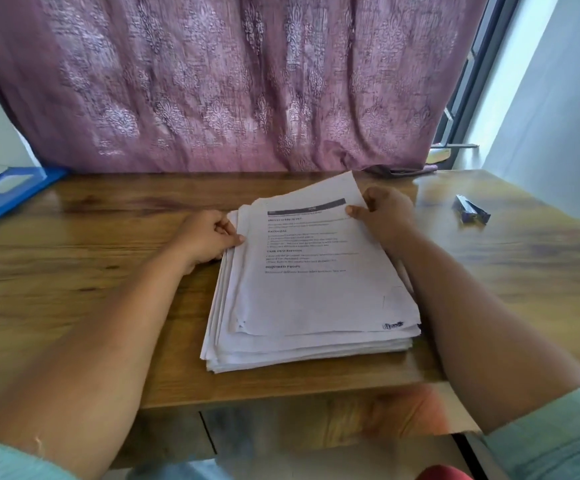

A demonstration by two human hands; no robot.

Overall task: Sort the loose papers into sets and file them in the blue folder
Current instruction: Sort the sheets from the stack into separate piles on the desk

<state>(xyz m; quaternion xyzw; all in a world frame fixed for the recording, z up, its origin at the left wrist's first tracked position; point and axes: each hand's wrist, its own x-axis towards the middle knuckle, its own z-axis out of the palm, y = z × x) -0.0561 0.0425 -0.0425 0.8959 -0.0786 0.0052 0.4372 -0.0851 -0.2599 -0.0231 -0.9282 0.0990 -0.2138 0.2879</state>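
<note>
Left hand [209,237] pinching paper stack [312,299] edge, right hand [383,213] grip grasping top sheets

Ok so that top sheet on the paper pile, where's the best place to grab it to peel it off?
Take the top sheet at its far right corner, coming from the right. That corner already lifts off the stack of papers, where the right hand pinches it. The left hand grips the stack's left edge, which should steady the rest.
</note>
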